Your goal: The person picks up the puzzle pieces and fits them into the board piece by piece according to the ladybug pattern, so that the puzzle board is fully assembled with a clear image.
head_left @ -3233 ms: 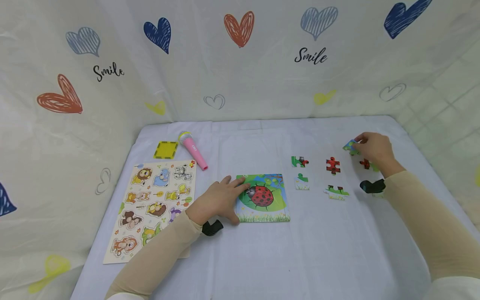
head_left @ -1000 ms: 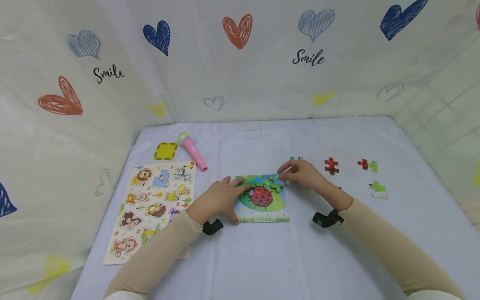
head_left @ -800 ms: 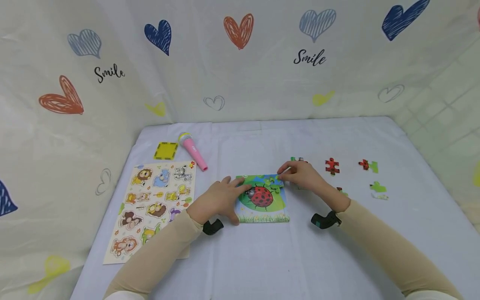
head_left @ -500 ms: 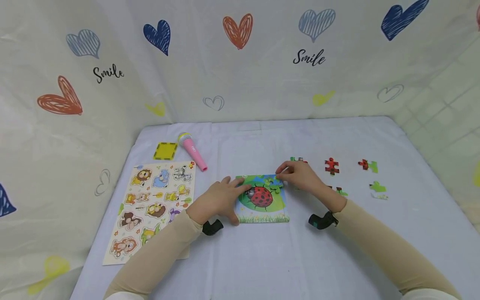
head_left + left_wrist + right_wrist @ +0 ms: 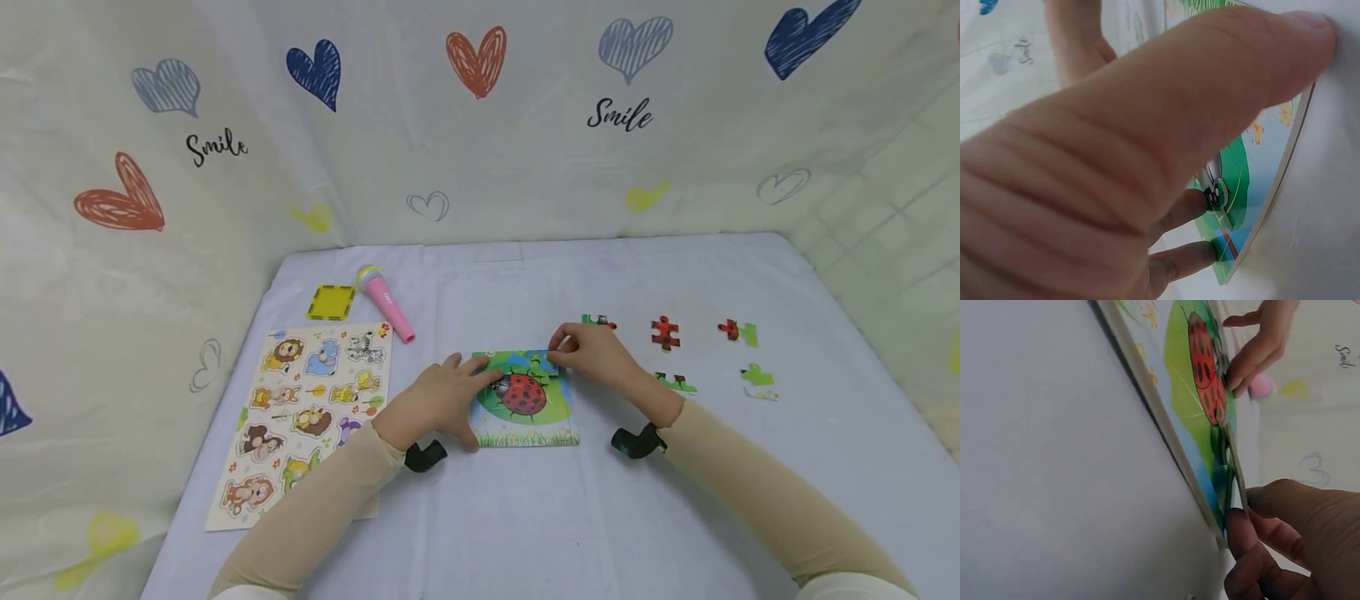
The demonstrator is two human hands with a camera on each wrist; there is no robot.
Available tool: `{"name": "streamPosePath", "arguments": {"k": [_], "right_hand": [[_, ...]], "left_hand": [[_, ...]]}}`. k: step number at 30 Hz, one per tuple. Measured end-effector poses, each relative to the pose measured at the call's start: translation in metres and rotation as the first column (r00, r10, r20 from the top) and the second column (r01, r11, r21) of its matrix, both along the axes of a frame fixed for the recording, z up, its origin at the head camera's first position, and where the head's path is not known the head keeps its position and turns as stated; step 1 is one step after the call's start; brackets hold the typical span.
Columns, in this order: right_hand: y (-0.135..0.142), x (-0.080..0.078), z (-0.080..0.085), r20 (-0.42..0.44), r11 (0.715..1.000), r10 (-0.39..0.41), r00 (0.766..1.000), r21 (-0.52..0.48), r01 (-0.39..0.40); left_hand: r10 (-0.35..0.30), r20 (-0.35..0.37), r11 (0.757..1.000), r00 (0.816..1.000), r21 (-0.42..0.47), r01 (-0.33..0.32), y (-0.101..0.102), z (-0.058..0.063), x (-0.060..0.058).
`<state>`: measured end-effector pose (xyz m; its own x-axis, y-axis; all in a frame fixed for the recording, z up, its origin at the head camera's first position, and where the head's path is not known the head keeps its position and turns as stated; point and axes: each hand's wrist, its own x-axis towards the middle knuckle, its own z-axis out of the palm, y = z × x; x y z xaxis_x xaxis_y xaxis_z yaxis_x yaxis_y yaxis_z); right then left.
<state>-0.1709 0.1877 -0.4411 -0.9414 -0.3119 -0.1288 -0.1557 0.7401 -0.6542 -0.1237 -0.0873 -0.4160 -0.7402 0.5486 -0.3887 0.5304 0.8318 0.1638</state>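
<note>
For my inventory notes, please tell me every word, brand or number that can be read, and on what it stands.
"Smile", on the backdrop, at left in the head view.
"Smile", on the same backdrop, right of centre.
Mark on the pink microphone: too small to read.

A pink microphone (image 5: 387, 303) lies beside a yellow square (image 5: 331, 302).

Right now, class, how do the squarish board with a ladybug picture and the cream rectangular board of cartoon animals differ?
Size: the squarish ladybug board is smaller than the cream rectangular animal board.
Picture: the ladybug board shows one large red insect; the animal board shows many small animals.
Contact: the left hand touches the ladybug board; on the animal board, neither hand rests.
Both lie flat.
</note>
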Motion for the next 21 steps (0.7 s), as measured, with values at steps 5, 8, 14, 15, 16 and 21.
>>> {"name": "streamPosePath", "arguments": {"k": [5, 8, 14, 15, 16, 21], "right_hand": [[-0.002, -0.003, 0.003, -0.002, 0.995, 0.06, 0.998, 0.077, -0.059], [-0.002, -0.005, 0.002, -0.026, 0.99, 0.083, 0.996, 0.114, -0.079], [-0.005, -0.001, -0.001, -0.136, 0.977, 0.175, 0.975, 0.148, -0.155], [-0.006, 0.0, 0.0, -0.151, 0.97, 0.206, 0.967, 0.163, -0.181], [-0.007, 0.001, 0.0, -0.158, 0.962, 0.234, 0.959, 0.18, -0.205], [-0.01, 0.007, 0.001, -0.157, 0.94, 0.297, 0.942, 0.22, -0.26]], "left_hand": [[-0.004, -0.002, 1.0, 1.0, -0.003, 0.004, 0.0, 0.0, 0.0], [-0.006, -0.006, 1.0, 1.0, -0.005, 0.006, 0.0, 0.0, 0.0], [-0.017, -0.012, 1.0, 1.0, -0.007, 0.017, -0.001, -0.001, -0.001], [-0.017, -0.011, 1.0, 1.0, -0.006, 0.017, -0.001, -0.001, -0.001], [-0.017, -0.008, 1.0, 1.0, -0.006, 0.017, -0.001, 0.0, -0.001], [-0.015, -0.003, 1.0, 1.0, 0.0, 0.015, -0.001, 0.002, 0.0]]}}
